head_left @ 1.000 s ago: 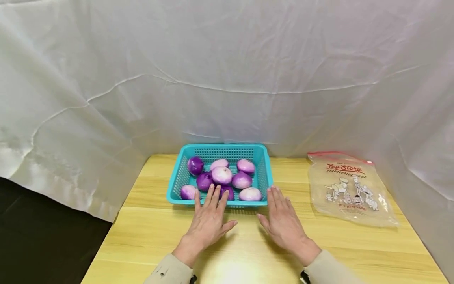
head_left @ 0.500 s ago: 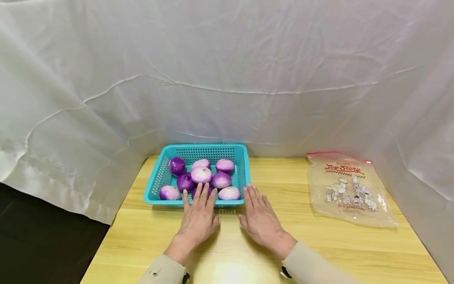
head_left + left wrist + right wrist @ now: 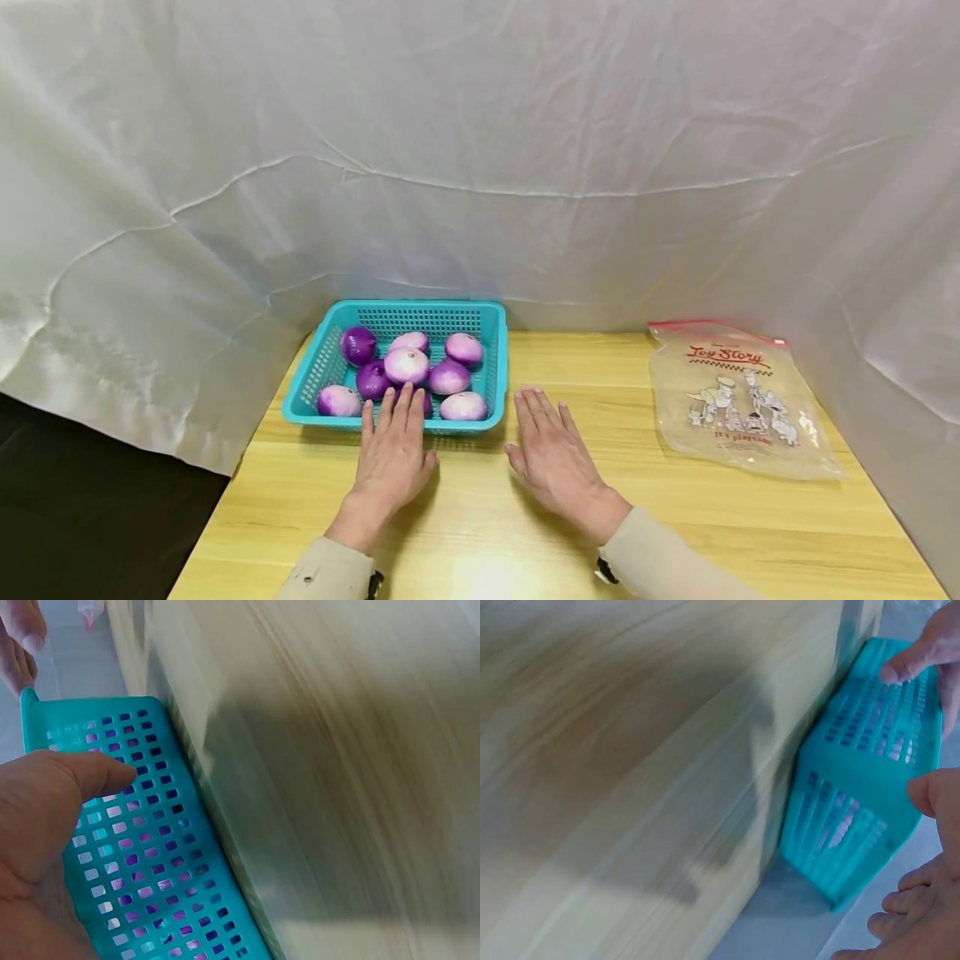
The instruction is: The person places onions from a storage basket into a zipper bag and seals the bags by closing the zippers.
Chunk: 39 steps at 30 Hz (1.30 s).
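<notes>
Teal plastic mesh, that's what the basket [image 3: 491,367] is made of, and it's parked at the back left of the wooden table [image 3: 675,517], right up near the white sheet [image 3: 480,150] that's draped behind everything. 8 onions [image 3: 406,364] or so are held inside it, some deep purple, some pale pinkish-white, all loose in 1 layer.

The left hand [image 3: 390,462] is laid flat with straight fingers, and its fingertips are put against the near wall of the basket, over the rim. Nothing is gripped. In the left wrist view the thumb [image 3: 90,776] is seen pressed on the mesh wall [image 3: 161,847], which reads like a pushing contact rather than a hold, probably because a flat palm is enough to slide a light basket across smooth wood.

The right hand [image 3: 553,462] is also spread flat and relaxed, nothing grasped, and it's set just beside the basket's right near corner. Whether it's actually touching can't be told from the head view; in the right wrist view the corner [image 3: 859,847] is shown close to the fingers [image 3: 900,907] but a gap seems to be left.

A clear zip bag [image 3: 738,400] with a red seal and cartoon print is left lying flat on the right side of the table, well apart from both hands.
</notes>
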Motion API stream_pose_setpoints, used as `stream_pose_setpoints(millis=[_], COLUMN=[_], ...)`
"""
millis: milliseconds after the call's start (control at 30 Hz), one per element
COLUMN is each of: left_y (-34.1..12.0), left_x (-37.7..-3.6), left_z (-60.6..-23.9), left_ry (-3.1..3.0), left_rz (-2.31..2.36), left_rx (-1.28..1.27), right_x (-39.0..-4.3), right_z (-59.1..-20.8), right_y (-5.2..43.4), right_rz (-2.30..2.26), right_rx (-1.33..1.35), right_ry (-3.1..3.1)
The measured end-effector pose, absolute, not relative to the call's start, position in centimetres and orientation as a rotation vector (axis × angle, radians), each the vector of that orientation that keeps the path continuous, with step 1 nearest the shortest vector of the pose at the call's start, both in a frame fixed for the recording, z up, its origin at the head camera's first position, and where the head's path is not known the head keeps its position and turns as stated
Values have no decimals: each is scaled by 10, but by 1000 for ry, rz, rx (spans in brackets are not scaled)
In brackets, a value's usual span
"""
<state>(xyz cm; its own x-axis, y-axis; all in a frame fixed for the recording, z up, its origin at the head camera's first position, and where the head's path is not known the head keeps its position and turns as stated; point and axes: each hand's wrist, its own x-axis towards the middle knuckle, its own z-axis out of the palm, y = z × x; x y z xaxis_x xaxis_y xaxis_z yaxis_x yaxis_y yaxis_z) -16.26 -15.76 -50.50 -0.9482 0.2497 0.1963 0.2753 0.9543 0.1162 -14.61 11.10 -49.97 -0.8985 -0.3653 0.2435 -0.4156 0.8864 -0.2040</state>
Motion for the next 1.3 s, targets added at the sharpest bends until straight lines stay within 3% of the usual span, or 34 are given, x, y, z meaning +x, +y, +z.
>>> stream_pose_setpoints(millis=[300,700,1300], left_y=[-183,-210,-209], left_x=[-164,-174,-179], left_z=[-502,-500,-499], left_ry=[-2943,-3026,-2948], left_rz=[-221,-330,-390], left_rx=[-294,-285,-198], right_x=[-153,-164,-191], right_z=[-499,-504,-525], right_y=[149,237,343], right_rz=[369,341,424], right_rx=[509,333,4], right_ry=[-2820,-2821,-2949])
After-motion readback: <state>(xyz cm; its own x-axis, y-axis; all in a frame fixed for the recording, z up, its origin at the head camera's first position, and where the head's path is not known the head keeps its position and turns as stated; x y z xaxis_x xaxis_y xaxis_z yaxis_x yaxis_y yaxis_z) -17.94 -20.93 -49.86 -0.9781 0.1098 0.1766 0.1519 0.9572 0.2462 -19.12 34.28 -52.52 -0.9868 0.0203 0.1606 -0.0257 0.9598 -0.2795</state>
